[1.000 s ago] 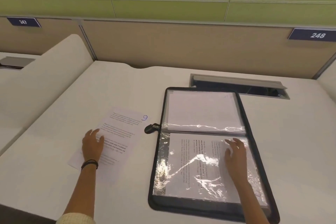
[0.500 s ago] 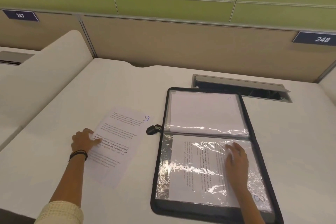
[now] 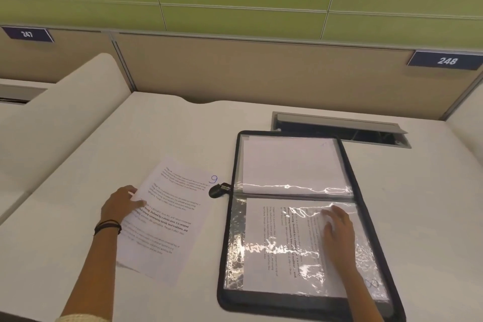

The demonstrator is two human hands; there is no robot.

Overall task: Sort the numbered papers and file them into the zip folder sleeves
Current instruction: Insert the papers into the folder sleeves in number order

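Paper marked 9 [image 3: 167,217] lies on desk [image 3: 183,125] just left of open zip folder [image 3: 261,304], left hand [image 3: 117,208] pinching its left edge, right hand [image 3: 337,232] flat, fingers straight, on near sleeve [image 3: 261,248].

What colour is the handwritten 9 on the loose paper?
Blue, the 9 on the loose paper; head view.

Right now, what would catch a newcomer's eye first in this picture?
The open black zip folder sits on the white desk right of centre. Its glossy lower sleeve flashes glare over a printed sheet, and the right hand is laid flat on it. To the folder's left is a paper marked 9 in blue, which the left hand pinches at its left edge.
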